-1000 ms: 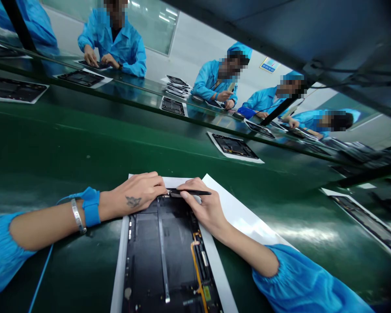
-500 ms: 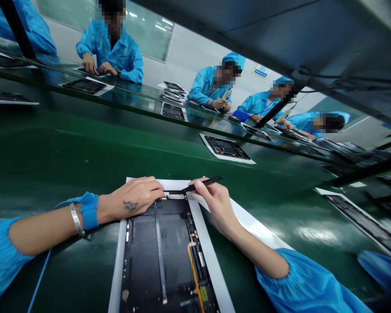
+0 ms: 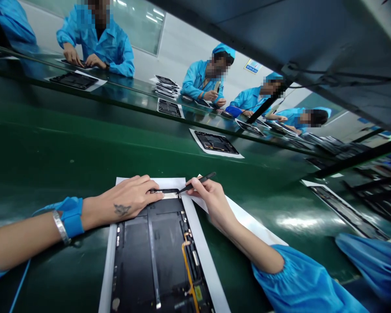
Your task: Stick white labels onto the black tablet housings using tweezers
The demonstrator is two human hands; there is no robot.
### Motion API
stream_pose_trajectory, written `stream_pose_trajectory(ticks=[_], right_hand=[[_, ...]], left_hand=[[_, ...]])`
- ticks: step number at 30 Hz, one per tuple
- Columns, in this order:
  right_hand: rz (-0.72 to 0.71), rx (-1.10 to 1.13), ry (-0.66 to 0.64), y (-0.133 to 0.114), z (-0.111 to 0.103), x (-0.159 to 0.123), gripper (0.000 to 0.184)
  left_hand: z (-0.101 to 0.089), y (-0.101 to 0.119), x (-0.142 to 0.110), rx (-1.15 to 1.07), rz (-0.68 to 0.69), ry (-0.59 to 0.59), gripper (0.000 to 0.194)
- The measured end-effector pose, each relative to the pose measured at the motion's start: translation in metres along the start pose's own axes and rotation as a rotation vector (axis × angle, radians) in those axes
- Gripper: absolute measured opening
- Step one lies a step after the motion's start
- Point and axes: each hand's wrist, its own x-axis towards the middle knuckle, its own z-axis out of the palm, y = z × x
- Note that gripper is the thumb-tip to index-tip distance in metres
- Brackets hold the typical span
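Below me lies an opened tablet housing (image 3: pixel 135 256), black inside, with a grey ribbon cable (image 3: pixel 154 261) down its middle and an orange flex cable (image 3: pixel 189 271) along the right. My left hand (image 3: pixel 133 198) rests over its far left corner, fingers apart, with one fingertip on a whitish strip (image 3: pixel 170 195) at the far edge. In my right hand (image 3: pixel 211 198) are black tweezers (image 3: pixel 200 181), pinched between thumb and fingers. Their tip meets the right end of that strip. Whether the tip grips anything is too small to tell. A blue wrist strap (image 3: pixel 72 216) circles my left wrist.
White paper (image 3: pixel 244 217) lies under and beside the housing on the green bench (image 3: pixel 84 152). Another tablet housing (image 3: pixel 218 143) sits on paper ahead. Several co-workers in blue sit across the bench. A blue sleeve (image 3: pixel 368 261) shows at right. A shelf (image 3: pixel 263 34) overhangs.
The view has shifted slightly, moving the scene leftward. My left fingertip now lies on the whitish strip, and the tweezers' tip has come to the strip's right end, angled more steeply.
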Motion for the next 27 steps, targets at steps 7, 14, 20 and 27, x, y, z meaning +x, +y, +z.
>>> stream_pose_trajectory(ticks=[7,14,20,27], right_hand=[[-0.061,-0.064,0.0,0.004,0.0,0.0,0.044],[-0.14,-0.05,0.034,0.005,0.0,0.008,0.044],[-0.464,-0.218,-0.016,-0.003,0.0,0.007,0.03],[-0.785,-0.747,-0.302,-0.028,0.006,0.001,0.017]], left_hand=[[-0.001,0.0,0.0,0.01,-0.007,0.018,0.04],[-0.002,-0.001,-0.001,0.024,0.006,-0.041,0.044],[-0.01,0.012,0.016,0.187,-0.023,-0.163,0.053],[-0.007,0.015,0.019,0.133,-0.101,-0.12,0.035]])
